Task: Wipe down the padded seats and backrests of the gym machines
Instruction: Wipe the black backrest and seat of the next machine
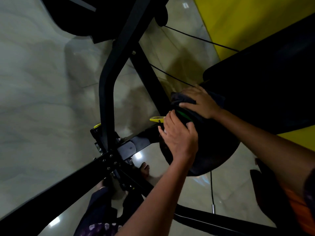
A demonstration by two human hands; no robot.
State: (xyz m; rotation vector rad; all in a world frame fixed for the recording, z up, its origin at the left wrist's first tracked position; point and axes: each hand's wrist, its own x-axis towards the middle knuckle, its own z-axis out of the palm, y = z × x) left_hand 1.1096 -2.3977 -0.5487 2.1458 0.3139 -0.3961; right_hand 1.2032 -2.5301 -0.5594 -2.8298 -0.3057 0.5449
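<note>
A round black padded seat point(216, 150) sits at the centre right, with a large black backrest point(265, 92) rising above it. My right hand point(199, 101) presses a dark cloth point(180, 99) flat against the upper edge of the seat, where it meets the backrest. My left hand point(177, 137) grips the left rim of the seat, fingers curled over the edge. A green strip point(183, 114) shows between the two hands.
The black steel machine frame point(107, 92) curves down the middle to a bolted joint point(109, 159). A yellow lever point(156, 119) sticks out left of the seat. Thin cables point(201, 39) cross the glossy tiled floor point(42, 82). A yellow wall point(247, 19) stands at top right.
</note>
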